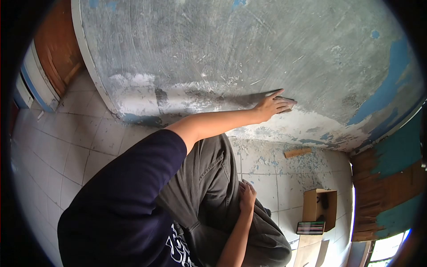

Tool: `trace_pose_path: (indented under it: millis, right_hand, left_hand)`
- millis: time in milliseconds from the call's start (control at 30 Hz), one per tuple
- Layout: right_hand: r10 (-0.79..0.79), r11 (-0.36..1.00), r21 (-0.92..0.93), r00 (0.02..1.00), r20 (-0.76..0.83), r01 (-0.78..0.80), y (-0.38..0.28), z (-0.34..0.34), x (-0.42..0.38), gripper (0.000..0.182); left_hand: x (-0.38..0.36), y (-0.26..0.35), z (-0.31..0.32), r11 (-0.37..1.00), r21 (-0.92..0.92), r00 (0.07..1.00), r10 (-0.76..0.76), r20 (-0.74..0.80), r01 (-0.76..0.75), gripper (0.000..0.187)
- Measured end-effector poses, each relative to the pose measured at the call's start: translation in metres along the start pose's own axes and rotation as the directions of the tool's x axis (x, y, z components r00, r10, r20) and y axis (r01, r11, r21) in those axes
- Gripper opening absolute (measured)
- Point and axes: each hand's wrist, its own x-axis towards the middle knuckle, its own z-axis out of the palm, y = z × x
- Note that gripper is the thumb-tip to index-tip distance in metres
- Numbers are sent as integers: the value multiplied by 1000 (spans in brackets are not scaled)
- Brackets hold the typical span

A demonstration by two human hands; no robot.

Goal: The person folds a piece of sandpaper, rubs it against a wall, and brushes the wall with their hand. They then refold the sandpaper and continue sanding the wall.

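My left hand reaches across to the grey, scraped wall and lies against its lower part. Its fingers press on a thin, flat greyish piece that looks like sandpaper, mostly covered by the hand. One digit points up and away from the others. Around the hand the wall is whitish and patchy, with a shadow of the arm on it. My right hand rests by the knee of my dark trousers, holding nothing that I can see. Its fingers are loosely bent, partly hidden.
Paint flakes litter the tiled floor along the wall, with a flat wooden strip among them. An open cardboard box stands at the right, with a dark striped flat thing at its front. Worn wooden boards border the right side.
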Motion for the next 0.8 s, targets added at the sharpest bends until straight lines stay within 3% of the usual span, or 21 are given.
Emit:
trace_pose_path:
  millis: [133, 267, 333, 400, 433, 500, 533, 600, 667, 700, 767, 800]
  right_hand:
    - [-15, 999, 39, 1000, -1, 15, 5, 0, -4, 30]
    - [6, 999, 41, 1000, 18, -7, 4, -2, 1, 31]
    - [42, 997, 67, 999, 2, -42, 2, 1, 4, 30]
    - [38, 992, 118, 999, -3, -38, 4, 4, 9, 30]
    - [50, 990, 129, 999, 2, -50, 4, 3, 11, 31]
    - [80, 993, 93, 997, -11, -79, 2, 3, 16, 30]
    - [79, 995, 62, 996, -33, -77, -2, 5, 18, 29]
    - [108, 994, 35, 992, -68, -106, -1, 10, 13, 29]
    - [-17, 1000, 17, 1000, -26, 18, 9, 3, 9, 27]
    - [-58, 998, 16, 998, -23, 58, 23, -2, 16, 25]
    - [-110, 994, -7, 992, -56, 109, 27, -3, 10, 23]
    - [-170, 983, 63, 984, -50, 173, 25, -2, 6, 24]
  left_hand:
    - [-2, 3, -4, 998, -51, 999, -33, 4, 33, 59]
    - [-33, -17, 10, 992, -96, 982, -99, -161, 85, 64]
    - [-63, -32, -4, 956, -277, 992, -117, -50, 99, 67]
    - [-86, -43, -1, 952, -270, 986, -163, -38, 147, 73]
    - [-90, -43, 15, 976, -151, 980, -173, -96, 157, 76]
    - [-81, -45, 2, 950, -289, 993, -107, 47, 116, 81]
    - [-63, -40, -1, 952, -293, 996, -83, 32, 89, 81]
    - [-20, -18, -10, 998, 17, 997, -54, 47, 54, 84]
    - [32, 9, -8, 975, 219, 1000, -22, -21, 26, 81]
    - [53, 23, -13, 980, 197, 999, -9, -49, 18, 81]
    - [99, 52, -38, 974, 221, 978, -88, 189, 45, 80]
    - [115, 60, -50, 977, 210, 986, -72, 148, 40, 80]
